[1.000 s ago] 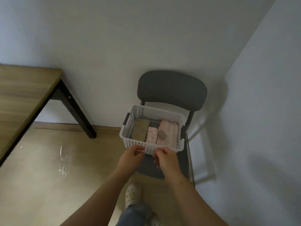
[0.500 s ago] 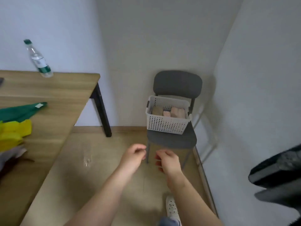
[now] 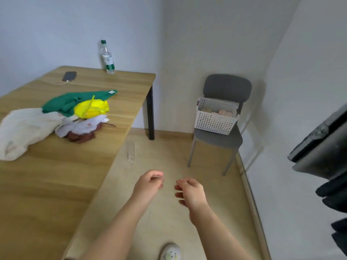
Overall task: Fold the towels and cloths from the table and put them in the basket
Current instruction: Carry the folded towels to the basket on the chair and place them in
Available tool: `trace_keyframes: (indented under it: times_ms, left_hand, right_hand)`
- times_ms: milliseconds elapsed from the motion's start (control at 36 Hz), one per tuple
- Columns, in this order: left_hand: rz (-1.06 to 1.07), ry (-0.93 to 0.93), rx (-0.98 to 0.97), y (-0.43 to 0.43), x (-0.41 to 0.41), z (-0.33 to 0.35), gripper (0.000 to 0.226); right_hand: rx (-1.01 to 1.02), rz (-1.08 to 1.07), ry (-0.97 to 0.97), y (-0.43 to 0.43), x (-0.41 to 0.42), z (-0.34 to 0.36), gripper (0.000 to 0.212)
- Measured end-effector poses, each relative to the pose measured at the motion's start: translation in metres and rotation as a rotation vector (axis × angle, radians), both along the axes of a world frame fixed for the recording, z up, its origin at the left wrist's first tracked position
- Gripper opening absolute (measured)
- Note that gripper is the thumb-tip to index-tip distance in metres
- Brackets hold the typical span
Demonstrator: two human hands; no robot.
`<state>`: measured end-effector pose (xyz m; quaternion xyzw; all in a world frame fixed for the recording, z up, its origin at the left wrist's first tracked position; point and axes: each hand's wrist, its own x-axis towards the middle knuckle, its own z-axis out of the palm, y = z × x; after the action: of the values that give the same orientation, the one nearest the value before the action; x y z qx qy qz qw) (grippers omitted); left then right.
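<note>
A white perforated basket (image 3: 214, 123) stands on the grey chair (image 3: 221, 139) in the corner, with folded beige and pink cloths (image 3: 223, 113) inside. On the wooden table (image 3: 56, 175) lies a heap of unfolded cloths: a cream towel (image 3: 22, 128), a green cloth (image 3: 65, 103), a yellow cloth (image 3: 92, 108), a white patterned cloth (image 3: 82, 125) and a dark red one (image 3: 80, 136). My left hand (image 3: 149, 182) and my right hand (image 3: 189, 190) hang over the floor with loosely curled fingers, holding nothing, well short of the chair.
A water bottle (image 3: 107, 58) stands at the table's far edge, near a phone (image 3: 69, 76) with a cable. A black table leg (image 3: 150, 111) stands between table and chair. Dark objects (image 3: 326, 147) jut in from the right edge. My shoe (image 3: 170, 252) shows below.
My hands let go of the basket's front rim and drew back from the chair. The view swung left, bringing the table and cloth heap into sight.
</note>
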<state>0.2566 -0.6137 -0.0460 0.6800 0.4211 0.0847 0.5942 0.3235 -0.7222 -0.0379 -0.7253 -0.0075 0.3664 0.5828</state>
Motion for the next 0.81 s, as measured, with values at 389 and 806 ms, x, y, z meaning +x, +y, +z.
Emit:
trace_keyframes:
  times_ms: [389,806]
  left_hand:
    - [0.071,0.045,-0.016,-0.034,-0.202,0.002,0.018]
    - [0.067,0.045,0.041,0.169,-0.279,-0.004,0.016]
  right_hand:
    - [-0.011,0.119,0.061,-0.034,-0.186,-0.004,0.010]
    - [0.009,0.126,0.007,0.172,-0.261,-0.016,0.011]
